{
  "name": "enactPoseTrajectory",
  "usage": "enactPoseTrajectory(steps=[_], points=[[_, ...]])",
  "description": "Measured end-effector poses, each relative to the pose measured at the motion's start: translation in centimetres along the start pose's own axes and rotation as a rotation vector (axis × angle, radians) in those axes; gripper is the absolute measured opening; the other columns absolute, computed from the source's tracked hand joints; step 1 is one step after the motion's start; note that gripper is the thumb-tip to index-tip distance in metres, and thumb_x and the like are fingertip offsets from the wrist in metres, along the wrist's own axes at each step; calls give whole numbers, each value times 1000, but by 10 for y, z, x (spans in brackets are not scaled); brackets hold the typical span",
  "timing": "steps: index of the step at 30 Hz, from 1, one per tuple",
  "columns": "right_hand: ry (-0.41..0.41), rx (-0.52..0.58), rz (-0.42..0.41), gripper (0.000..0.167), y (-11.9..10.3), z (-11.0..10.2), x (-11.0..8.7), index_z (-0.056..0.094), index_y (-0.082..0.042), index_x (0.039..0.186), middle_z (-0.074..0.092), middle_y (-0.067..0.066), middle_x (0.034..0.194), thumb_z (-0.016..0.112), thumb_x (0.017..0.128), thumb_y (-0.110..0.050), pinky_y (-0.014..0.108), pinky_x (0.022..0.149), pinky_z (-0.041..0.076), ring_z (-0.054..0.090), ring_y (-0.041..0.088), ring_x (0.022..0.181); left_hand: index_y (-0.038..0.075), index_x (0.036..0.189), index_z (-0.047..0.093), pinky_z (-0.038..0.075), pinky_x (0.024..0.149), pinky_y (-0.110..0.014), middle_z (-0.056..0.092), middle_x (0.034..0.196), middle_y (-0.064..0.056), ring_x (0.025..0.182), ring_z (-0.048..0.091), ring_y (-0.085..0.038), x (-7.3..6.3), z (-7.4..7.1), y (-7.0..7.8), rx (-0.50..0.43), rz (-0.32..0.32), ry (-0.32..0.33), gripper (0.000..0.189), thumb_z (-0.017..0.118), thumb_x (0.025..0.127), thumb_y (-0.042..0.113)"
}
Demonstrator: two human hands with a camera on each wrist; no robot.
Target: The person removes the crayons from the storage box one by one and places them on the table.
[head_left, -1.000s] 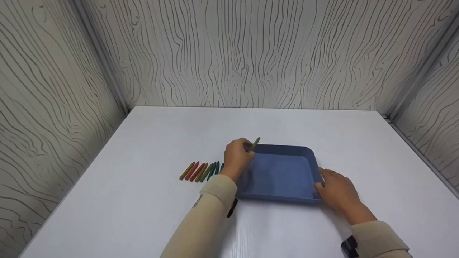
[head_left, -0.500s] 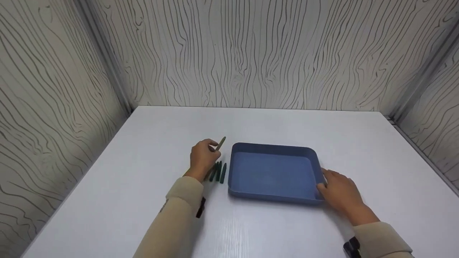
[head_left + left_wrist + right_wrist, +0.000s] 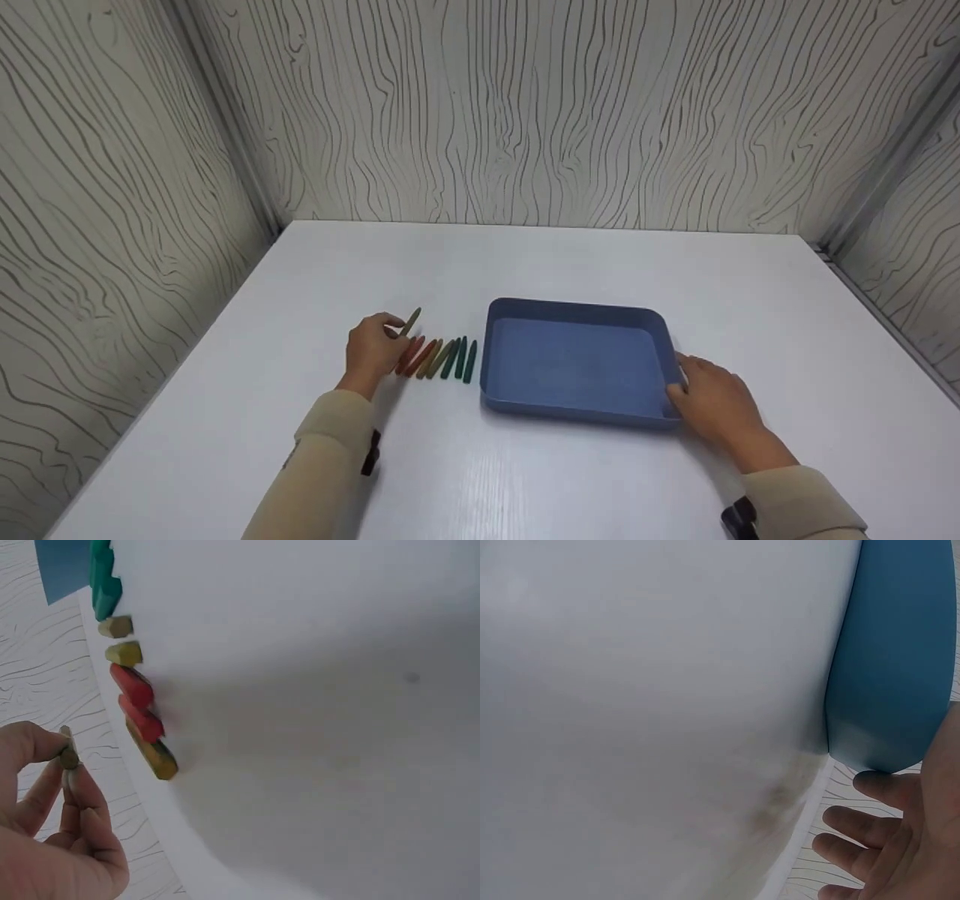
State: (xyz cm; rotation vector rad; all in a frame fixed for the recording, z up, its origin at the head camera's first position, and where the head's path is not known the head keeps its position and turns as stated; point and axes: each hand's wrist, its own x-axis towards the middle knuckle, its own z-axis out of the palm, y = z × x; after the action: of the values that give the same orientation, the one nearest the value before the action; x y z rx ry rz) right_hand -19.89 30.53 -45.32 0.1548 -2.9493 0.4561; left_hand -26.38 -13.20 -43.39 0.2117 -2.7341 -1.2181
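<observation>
My left hand (image 3: 371, 346) pinches an olive-gold crayon (image 3: 411, 322) between thumb and fingertips, its tip pointing up and away. It hangs over the left end of a row of crayons lying on the white table. Green crayons (image 3: 470, 361) end the row on the right. In the left wrist view, red crayons (image 3: 133, 686) and a dark yellow crayon (image 3: 154, 754) lie nearest the hand. At the right side of a shallow blue tray (image 3: 581, 367), my right hand (image 3: 716, 397) holds the wall, thumb over the rim and fingers outside. The tray's inside is bare.
The white table (image 3: 480, 472) carries the tray just right of the crayon row. Wood-patterned panels (image 3: 495, 112) stand behind it and along both sides. Black wrist devices (image 3: 370, 454) show under the cuffs.
My left hand has moved left from over the tray's back left corner to the row's left end, the crayon still pinched. My right hand keeps its hold on the tray.
</observation>
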Motion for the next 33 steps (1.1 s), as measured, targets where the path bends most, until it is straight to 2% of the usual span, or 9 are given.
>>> enactPoseTrajectory(steps=[5, 11, 24, 33], points=[[-15, 11, 8, 50, -1, -1, 0, 46, 14, 131, 48, 35, 127, 50, 90, -16, 62, 96, 30, 42, 53, 118, -3, 107, 66, 52, 60, -31, 66, 90, -14, 68, 64, -20, -2, -7, -17, -21, -17, -24, 28, 66, 79, 3], [-30, 17, 17, 51, -2, -3, 0, 45, 13, 132, 47, 36, 128, 49, 91, -17, 63, 97, 28, 40, 53, 119, -4, 105, 67, 51, 66, -35, 66, 89, -14, 76, 63, -24, -5, -10, -28, 13, -7, -31, 26, 65, 80, 3], [-44, -6, 19, 51, -1, -3, 0, 44, 13, 132, 46, 35, 129, 49, 92, -18, 63, 97, 28, 40, 53, 119, -4, 108, 66, 51, 68, -36, 66, 92, -14, 81, 63, -25, -5, -11, -30, 33, -68, -100, 23, 62, 86, 2], [-48, -6, 19, 51, -3, -4, -1, 44, 14, 132, 46, 36, 129, 49, 91, -17, 63, 97, 28, 40, 53, 119, -6, 107, 65, 51, 66, -34, 66, 93, -16, 82, 62, -27, -6, -12, -32, 36, -126, -114, 25, 62, 84, 3]])
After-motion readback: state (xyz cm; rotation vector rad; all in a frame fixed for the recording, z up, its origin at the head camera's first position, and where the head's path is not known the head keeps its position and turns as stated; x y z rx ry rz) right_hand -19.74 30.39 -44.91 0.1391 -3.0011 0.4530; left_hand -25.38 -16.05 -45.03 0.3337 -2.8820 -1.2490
